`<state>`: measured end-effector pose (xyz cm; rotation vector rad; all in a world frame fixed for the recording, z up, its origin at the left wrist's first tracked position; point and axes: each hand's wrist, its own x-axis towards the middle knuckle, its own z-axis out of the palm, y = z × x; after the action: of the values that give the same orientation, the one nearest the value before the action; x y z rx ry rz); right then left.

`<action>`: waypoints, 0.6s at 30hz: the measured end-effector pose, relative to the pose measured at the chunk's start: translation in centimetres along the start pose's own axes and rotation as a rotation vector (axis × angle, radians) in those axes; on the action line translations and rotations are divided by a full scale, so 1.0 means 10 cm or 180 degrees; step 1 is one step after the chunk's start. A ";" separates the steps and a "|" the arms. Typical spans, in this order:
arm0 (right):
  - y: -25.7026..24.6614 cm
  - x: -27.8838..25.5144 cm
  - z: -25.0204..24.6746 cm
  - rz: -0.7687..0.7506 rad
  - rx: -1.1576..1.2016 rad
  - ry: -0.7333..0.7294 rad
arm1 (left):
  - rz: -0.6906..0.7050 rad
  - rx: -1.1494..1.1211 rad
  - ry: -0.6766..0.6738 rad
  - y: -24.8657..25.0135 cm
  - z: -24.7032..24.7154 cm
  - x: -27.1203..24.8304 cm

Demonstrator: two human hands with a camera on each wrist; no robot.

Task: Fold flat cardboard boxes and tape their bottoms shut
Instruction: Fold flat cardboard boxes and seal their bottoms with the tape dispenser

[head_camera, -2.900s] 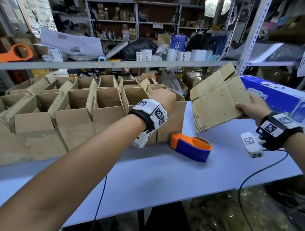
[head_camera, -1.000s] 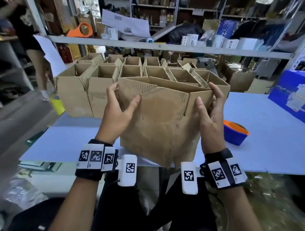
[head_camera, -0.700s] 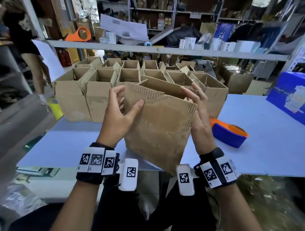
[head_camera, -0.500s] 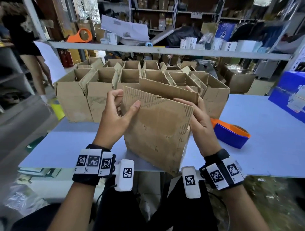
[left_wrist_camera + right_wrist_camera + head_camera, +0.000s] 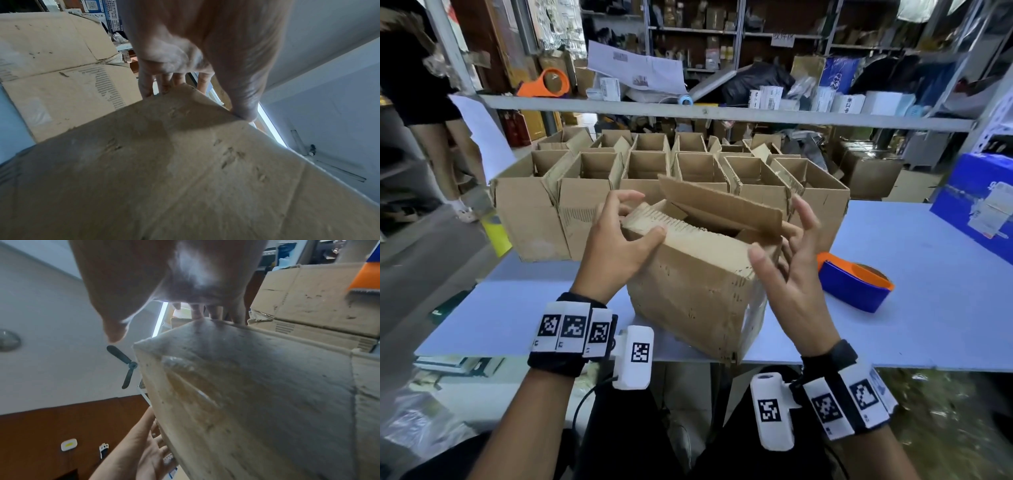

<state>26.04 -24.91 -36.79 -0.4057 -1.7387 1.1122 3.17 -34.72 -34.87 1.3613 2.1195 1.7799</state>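
A worn brown cardboard box (image 5: 688, 291) is held tilted over the table's near edge, open end up. Its near flap is folded inward and its far flap (image 5: 719, 205) leans over the opening. My left hand (image 5: 645, 216) pinches the box's near-left top corner, thumb on the near flap and fingers over the left edge. In the left wrist view, the hand (image 5: 195, 104) has its thumb on the box's (image 5: 185, 178) edge. My right hand (image 5: 777, 233) has straight, spread fingers against the right flap, thumb off the cardboard. The right wrist view shows the same hand (image 5: 164, 326) above the box (image 5: 257, 394).
A blue and orange tape dispenser (image 5: 854, 286) lies on the pale blue table (image 5: 928, 308) just right of my right hand. Several folded open boxes (image 5: 688, 168) stand in rows behind. A blue carton (image 5: 976, 202) sits far right. A person (image 5: 414, 85) stands at left.
The flat box has been opened into a square tube and tilted toward me. Its near flap has gone from upright to folded inward, and my right hand has shifted to the right flap.
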 end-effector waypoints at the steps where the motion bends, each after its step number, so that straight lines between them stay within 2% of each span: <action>1: 0.01 -0.02 0.00 -0.0022 -0.0133 -0.0080 | -0.0033 0.0040 0.0024 0.00 0.00 0.01; 6: 0.09 -0.08 0.01 -0.0352 -0.0891 -0.0344 | 0.0116 0.0104 -0.0169 0.00 -0.02 0.02; 9: 0.11 -0.09 -0.02 -0.0338 -0.0981 -0.0393 | 0.0211 0.0090 -0.0394 0.02 -0.01 0.01; 13: 0.11 0.06 -0.20 -0.0235 -0.1180 -0.0478 | 0.0280 0.0112 -0.0326 0.04 0.04 -0.02; 18: 0.08 0.27 -0.36 0.0017 -0.1145 -0.0699 | 0.0396 0.0538 -0.0066 0.06 0.12 -0.13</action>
<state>27.81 -20.84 -35.64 -0.5225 -2.1427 0.8709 4.95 -34.60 -35.41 1.5764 2.2663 1.6506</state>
